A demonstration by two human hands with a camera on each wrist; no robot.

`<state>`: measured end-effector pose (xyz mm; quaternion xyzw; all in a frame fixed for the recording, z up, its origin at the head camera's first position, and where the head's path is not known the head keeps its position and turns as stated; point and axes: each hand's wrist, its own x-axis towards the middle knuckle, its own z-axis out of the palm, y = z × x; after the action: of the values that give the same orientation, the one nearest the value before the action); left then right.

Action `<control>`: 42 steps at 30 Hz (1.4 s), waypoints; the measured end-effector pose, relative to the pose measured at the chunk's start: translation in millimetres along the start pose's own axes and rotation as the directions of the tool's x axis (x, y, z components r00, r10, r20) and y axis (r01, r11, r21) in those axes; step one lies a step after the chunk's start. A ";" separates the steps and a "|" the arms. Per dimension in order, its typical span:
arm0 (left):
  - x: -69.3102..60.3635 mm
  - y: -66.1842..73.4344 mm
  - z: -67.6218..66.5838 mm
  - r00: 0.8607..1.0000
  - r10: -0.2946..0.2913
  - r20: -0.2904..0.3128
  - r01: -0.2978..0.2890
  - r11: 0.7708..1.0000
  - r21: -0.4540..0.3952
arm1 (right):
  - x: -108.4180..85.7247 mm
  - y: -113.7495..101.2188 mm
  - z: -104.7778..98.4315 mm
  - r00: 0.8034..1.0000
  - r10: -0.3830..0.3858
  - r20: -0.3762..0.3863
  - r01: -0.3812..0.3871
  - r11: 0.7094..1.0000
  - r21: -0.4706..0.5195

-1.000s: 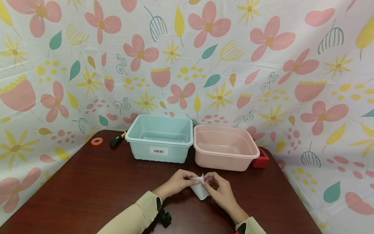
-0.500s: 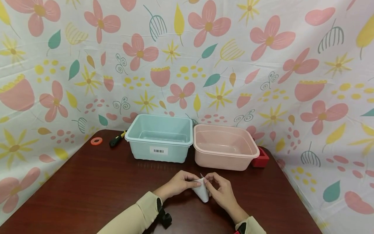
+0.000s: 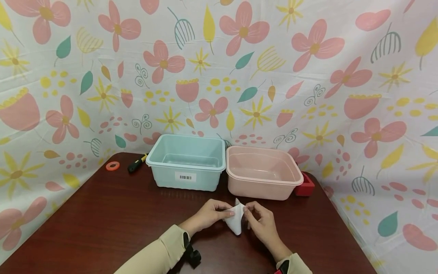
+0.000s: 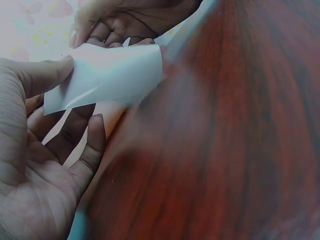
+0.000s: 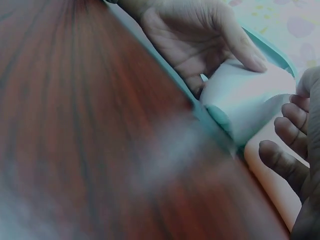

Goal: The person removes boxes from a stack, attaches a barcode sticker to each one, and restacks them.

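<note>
The white paper [image 3: 234,220] has spread wider since the earlier frame; in the head view, the left hand [image 3: 208,215] and right hand [image 3: 262,220] pinch its opposite edges, in front of the pink tub [image 3: 251,189]. From the left wrist, the left thumb [image 4: 47,76] lies on the paper; from the right wrist, the right hand holds one corner (lower fingers [image 5: 284,160] bent).

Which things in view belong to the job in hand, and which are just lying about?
In the job:
white sheet, bent over
left hand, pinching it
right hand, pinching its edge

Apparently just lying about, touched by neither hand:
blue bin
pink bin
red object, partly behind the pink bin
black-handled tool
orange ring
</note>
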<state>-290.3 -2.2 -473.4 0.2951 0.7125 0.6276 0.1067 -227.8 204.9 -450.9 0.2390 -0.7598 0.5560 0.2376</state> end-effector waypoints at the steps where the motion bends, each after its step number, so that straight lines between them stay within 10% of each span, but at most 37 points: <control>1: 0.3 -0.4 0.1 1.000 0.005 -0.008 -0.005 1.000 -0.003 | 0.2 0.4 -1.1 1.000 0.013 -0.011 -0.013 1.000 0.004; 25: 0.1 1.5 -5.2 0.999 0.027 -0.044 -0.029 0.999 -0.041 | 3.7 9.2 -22.4 0.971 0.166 -0.171 -0.169 0.986 0.002; 42: 1.7 -0.1 -7.0 0.994 0.067 -0.081 -0.071 0.997 -0.040 | 5.9 16.9 -35.6 0.955 0.122 -0.270 -0.124 0.992 0.011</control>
<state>-295.4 -7.1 -471.8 0.2920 0.6919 0.6573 0.0629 -239.5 242.9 -450.0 0.1125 -0.7353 0.5949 0.3045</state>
